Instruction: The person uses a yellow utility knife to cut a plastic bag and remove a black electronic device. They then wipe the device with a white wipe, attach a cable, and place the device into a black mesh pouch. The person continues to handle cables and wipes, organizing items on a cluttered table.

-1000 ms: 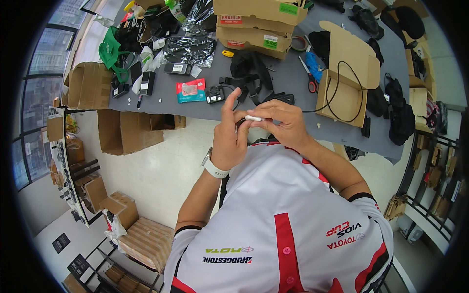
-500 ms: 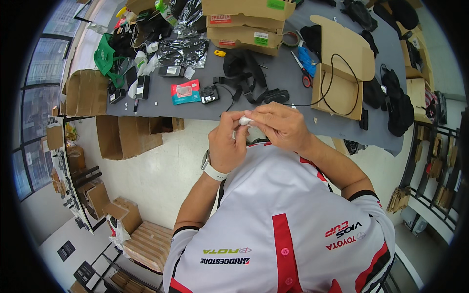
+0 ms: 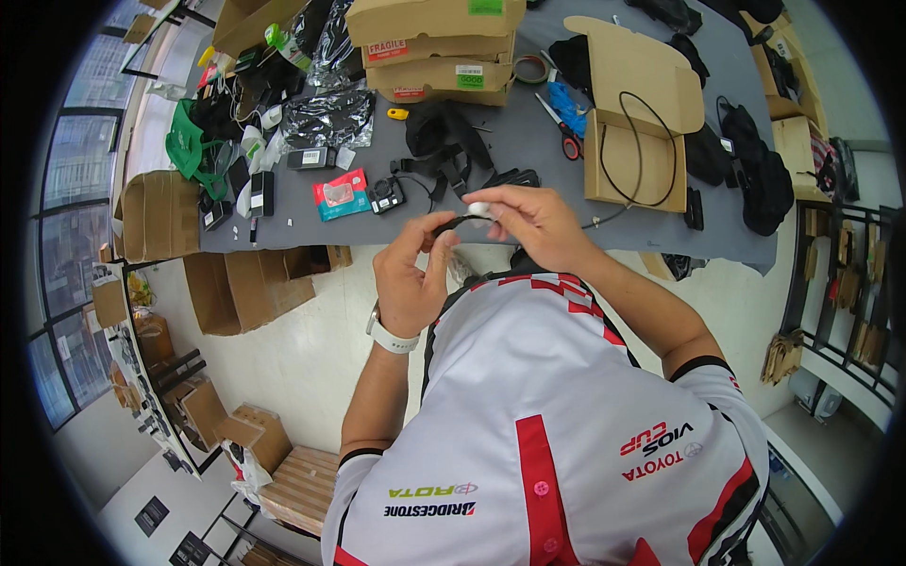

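Note:
My left hand point(image 3: 411, 281) pinches one end of a short stretch of black cable point(image 3: 459, 222) between thumb and fingertips. The cable arches across to my right hand point(image 3: 536, 226), whose closed fingers press a crumpled white wipe point(image 3: 479, 208) around it. Both hands are raised just in front of the table's near edge. Beyond them on the table lie a small black camera-like device point(image 3: 386, 195), a red and teal wipes packet point(image 3: 342, 194) and a tangle of black straps point(image 3: 448, 151).
An open cardboard box point(image 3: 634, 170) with a looped black cable point(image 3: 676, 141) stands on the right of the grey table point(image 3: 538, 90). Red-handled scissors point(image 3: 570, 147) lie beside it. Stacked cartons point(image 3: 434, 57) stand at the back. An open carton point(image 3: 247, 288) sits below the table's left edge.
My hands have drawn apart, my left one moving left and down. The black cable now shows between them, and the wipe sits at my right fingertips. The view has shifted slightly.

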Demonstrator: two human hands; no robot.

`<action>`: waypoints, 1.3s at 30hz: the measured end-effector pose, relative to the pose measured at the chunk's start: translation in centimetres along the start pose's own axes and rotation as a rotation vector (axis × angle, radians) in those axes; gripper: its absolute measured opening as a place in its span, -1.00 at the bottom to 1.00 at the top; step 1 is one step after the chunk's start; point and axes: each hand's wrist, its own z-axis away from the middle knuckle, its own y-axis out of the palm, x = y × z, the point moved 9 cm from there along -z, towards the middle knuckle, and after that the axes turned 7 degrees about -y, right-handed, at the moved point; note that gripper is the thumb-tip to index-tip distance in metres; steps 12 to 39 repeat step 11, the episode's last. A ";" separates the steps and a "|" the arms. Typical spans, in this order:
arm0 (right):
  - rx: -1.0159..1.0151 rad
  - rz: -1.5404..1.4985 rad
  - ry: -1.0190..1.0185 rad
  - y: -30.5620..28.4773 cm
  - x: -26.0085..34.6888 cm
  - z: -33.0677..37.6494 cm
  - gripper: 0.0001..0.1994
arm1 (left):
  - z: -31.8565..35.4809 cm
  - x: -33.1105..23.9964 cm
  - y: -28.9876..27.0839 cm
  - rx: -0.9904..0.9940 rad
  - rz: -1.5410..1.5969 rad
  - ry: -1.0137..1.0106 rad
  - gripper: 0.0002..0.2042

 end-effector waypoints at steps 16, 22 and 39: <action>0.090 0.323 -0.321 1.1 2.2 0.8 -0.62 | 0.7 -1.4 1.4 -0.029 -0.210 0.152 -0.71; 0.090 0.323 -0.321 1.1 2.2 0.8 -0.62 | 0.7 -1.4 1.4 -0.029 -0.210 0.152 -0.71; 0.090 0.323 -0.321 1.1 2.2 0.8 -0.62 | 0.7 -1.4 1.4 -0.029 -0.210 0.152 -0.71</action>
